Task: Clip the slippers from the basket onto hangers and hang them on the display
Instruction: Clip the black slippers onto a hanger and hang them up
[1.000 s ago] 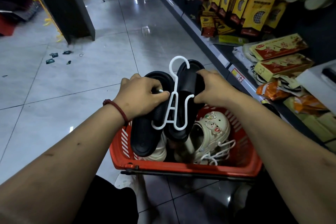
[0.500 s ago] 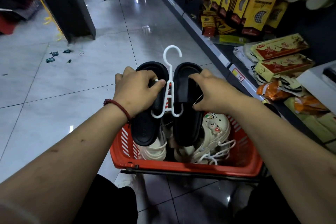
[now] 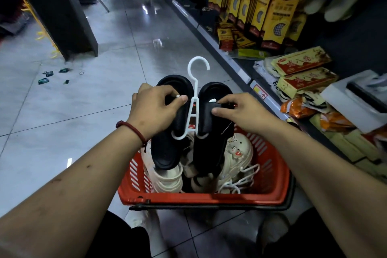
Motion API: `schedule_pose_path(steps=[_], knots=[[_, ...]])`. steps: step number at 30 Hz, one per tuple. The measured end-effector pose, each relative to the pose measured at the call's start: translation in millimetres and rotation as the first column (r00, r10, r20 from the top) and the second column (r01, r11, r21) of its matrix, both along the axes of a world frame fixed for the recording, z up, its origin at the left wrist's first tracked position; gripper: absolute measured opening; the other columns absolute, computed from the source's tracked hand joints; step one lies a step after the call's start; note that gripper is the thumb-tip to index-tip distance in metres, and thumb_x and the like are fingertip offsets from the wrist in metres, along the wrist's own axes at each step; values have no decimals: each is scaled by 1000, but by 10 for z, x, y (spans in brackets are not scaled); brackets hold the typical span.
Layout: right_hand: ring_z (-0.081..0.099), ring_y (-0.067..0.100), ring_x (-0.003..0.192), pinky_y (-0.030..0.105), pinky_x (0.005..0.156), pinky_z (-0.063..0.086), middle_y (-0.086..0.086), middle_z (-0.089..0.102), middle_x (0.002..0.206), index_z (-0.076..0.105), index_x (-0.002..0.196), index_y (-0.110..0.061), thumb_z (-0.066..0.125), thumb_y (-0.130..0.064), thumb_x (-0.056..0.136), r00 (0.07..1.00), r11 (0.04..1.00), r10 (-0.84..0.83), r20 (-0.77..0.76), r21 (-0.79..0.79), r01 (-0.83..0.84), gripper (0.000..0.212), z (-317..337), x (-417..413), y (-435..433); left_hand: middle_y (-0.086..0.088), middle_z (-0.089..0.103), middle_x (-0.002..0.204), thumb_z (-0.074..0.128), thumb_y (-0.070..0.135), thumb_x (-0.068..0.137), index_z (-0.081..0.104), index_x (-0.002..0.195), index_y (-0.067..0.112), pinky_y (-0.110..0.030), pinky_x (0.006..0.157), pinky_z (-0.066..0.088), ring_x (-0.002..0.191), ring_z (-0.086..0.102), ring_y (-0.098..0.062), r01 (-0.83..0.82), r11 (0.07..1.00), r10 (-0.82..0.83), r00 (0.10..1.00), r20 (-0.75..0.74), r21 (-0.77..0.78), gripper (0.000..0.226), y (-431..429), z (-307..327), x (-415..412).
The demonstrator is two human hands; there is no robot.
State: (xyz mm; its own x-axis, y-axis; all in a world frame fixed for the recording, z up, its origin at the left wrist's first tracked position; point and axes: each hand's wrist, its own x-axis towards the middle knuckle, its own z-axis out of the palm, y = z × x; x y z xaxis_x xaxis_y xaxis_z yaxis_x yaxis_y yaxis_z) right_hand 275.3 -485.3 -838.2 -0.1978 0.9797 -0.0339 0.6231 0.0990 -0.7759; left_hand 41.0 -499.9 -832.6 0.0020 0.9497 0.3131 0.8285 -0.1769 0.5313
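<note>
Black foam slippers hang as a pair from a white plastic hanger (image 3: 196,94), held up just above the red basket (image 3: 209,197) with the hook pointing upward and away from the person. Both forearms reach forward from the bottom corners, wrists roughly level, hands meeting either side of the hanger's stem. The left hand (image 3: 152,111), with a red cord bracelet (image 3: 132,128) on its wrist, curls its fingers over the strap of the left slipper (image 3: 167,148), thumb tip pressed beside a white hanger peg. The right hand (image 3: 240,109) pinches the strap of the right slipper (image 3: 211,146) between thumb and bent fingers, next to the other peg. Whether either peg sits fully under its strap I cannot tell, since the fingers cover the joins. The slippers' lower ends dip into the basket, which stands on the grey tiled floor (image 3: 83,100) and holds cream slippers (image 3: 236,153) and loose white hangers (image 3: 245,176). Yellow packets (image 3: 299,63) lie on the shelf to the right.
</note>
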Motion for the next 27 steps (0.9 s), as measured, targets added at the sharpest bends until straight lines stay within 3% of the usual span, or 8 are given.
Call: schedule_pose_path(steps=[3,6,8,12,15,18,23,27], knots=[[70,12,90,43,88,58,-9,75,93,76,100,-25,73,-43,85,999,1000,-28,43,2,28,23,44,74,-103,14,55,71,60,51,91,67,86,30,-38,90,33,112,45,-27,24,998,-24,1000,-6,53,22,-8,57,184],[68,14,94,43,86,57,-9,73,99,72,100,-29,63,-57,83,992,996,-81,92,39,78,34,154,212,-273,20,50,71,64,47,90,67,85,29,-42,97,41,113,47,-28,48,991,-58,995,81,123,19,-27,144,380],[66,18,85,38,74,55,-1,70,97,66,101,-23,64,-53,89,974,978,-202,103,68,196,33,229,388,-397,20,54,70,63,51,85,65,81,31,-46,93,46,105,51,-28,115,977,-140,982,130,178,20,-66,207,525],[56,22,42,24,44,41,8,66,96,59,102,-12,70,-32,92,938,953,-302,-170,-26,302,25,396,795,-765,9,67,74,63,57,82,64,76,33,-42,85,51,94,58,-25,222,959,-258,941,221,174,24,-247,301,927],[57,29,39,27,44,44,10,66,102,63,98,-11,68,-15,94,897,952,-303,-323,-61,300,8,612,1114,-1126,8,70,74,64,57,80,67,75,32,-41,82,54,91,65,-26,303,944,-329,900,285,133,25,-442,411,1305],[62,21,41,28,46,41,7,68,90,63,100,-6,66,-11,95,867,931,-356,-348,-57,360,8,861,1396,-1445,10,71,75,62,63,77,68,78,33,-42,84,54,94,65,-26,358,927,-374,869,324,108,31,-625,596,1636],[60,18,37,20,37,39,10,65,86,61,91,-9,66,-4,93,814,870,-449,-368,30,493,7,1245,1882,-1841,6,70,79,74,48,83,66,78,24,-32,71,50,84,67,-16,538,842,-530,813,243,38,26,-828,1061,2219],[59,16,36,20,37,40,12,64,85,62,93,-5,66,-1,92,752,801,-527,-395,64,595,6,1516,2243,-2132,6,69,88,65,77,55,60,79,36,-43,85,54,99,62,-27,624,781,-624,779,65,17,48,-891,1372,2651]])
